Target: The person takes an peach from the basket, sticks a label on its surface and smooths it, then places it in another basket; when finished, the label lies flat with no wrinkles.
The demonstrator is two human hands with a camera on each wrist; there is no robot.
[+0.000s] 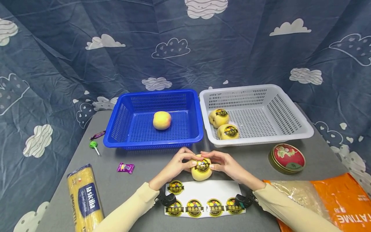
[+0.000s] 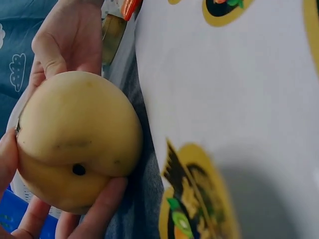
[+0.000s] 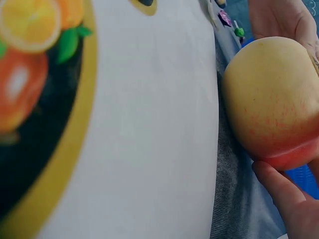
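Note:
Both hands hold a yellow peach (image 1: pixel 200 175) just beyond the sticker sheet (image 1: pixel 208 190). A round black-and-gold fruit sticker (image 1: pixel 202 166) lies on its upper face. My left hand (image 1: pixel 180 162) grips the left side, thumb at the sticker's edge. From the other side my right hand (image 1: pixel 226 164) grips it, its thumb at the sticker's right edge. In the left wrist view the peach (image 2: pixel 79 129) shows a crease and a small dark hole; the right wrist view shows a red blush low on the peach (image 3: pixel 274 99). Several stickers remain on the white sheet, mostly along its near edge.
A blue basket (image 1: pixel 153 144) holds one peach (image 1: pixel 161 120). Right of it, a white basket (image 1: pixel 261 140) holds two stickered peaches (image 1: pixel 228 131). Around them lie a spaghetti pack (image 1: pixel 86 196), a purple candy (image 1: pixel 126 168), a green lollipop (image 1: pixel 93 144), a round tin (image 1: pixel 287 158) and an orange bag (image 1: pixel 336 199).

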